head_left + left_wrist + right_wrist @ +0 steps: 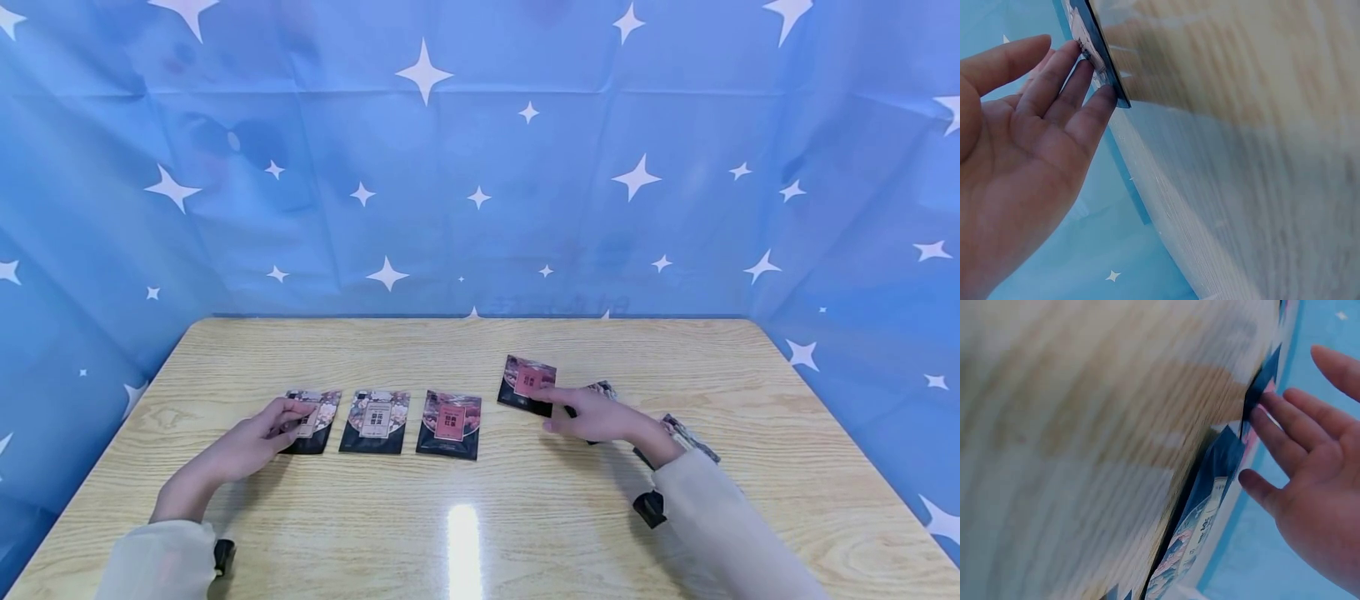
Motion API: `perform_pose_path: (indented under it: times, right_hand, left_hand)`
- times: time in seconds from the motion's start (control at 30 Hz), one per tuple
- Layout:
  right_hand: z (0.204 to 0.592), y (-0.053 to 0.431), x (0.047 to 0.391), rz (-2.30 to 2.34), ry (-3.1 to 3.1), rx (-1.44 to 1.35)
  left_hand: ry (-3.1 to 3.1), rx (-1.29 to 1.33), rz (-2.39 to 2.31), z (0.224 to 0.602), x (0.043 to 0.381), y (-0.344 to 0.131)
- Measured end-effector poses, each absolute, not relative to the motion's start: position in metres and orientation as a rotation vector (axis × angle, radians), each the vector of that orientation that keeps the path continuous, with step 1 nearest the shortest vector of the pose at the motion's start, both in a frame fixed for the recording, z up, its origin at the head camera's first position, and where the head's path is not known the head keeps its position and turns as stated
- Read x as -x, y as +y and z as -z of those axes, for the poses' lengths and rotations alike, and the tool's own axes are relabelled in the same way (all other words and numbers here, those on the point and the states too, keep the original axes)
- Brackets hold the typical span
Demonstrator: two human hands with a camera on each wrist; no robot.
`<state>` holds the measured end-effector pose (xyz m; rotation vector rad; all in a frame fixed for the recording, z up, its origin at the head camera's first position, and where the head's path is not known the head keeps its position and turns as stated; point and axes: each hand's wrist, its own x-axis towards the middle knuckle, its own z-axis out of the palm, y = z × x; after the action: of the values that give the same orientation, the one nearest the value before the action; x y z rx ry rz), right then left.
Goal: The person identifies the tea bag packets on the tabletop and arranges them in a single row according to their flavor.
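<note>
On my remote feed, L hand point(251, 446): fingers loosely extended, tips on a floral sachet point(327, 410); R hand point(592, 417): fingers spread, tips on a red sachet point(525, 380). Betw. both sets of fingers, 2nd floral sachet point(375, 422) & 2nd red sachet point(448, 425) on tabletop point(375, 517).

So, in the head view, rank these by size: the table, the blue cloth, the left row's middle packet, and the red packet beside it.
1. Blue cloth
2. Table
3. Middle packet and red packet: too alike to rank
</note>
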<state>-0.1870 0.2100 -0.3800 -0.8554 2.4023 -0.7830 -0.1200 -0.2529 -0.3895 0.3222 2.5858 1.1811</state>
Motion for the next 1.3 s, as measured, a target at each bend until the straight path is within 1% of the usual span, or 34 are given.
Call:
perform_pose_path:
  times: [0.2,0.37,0.73,0.9,1.3]
  right_hand:
    - [0.374,0.210,0.174,0.761,2.352,0.912]
    - [0.370,0.208,0.172,0.831,2.350,0.964]
    - [0.381,0.198,0.179,0.896,2.394,0.905]
    - [0.386,0.195,0.176,0.879,2.384,0.896]
    - [0.384,0.196,0.164,0.854,2.322,0.950]
  left_hand:
    - [2.586,-0.316,-1.175,0.389,0.120,-0.253]
    - [2.581,-0.332,-1.186,0.389,0.120,-0.254]
    - [2.582,-0.340,-1.190,0.389,0.120,-0.254]
    - [2.587,-0.327,-1.181,0.389,0.119,-0.253]
    - [2.592,-0.336,-1.177,0.390,0.120,-0.254]
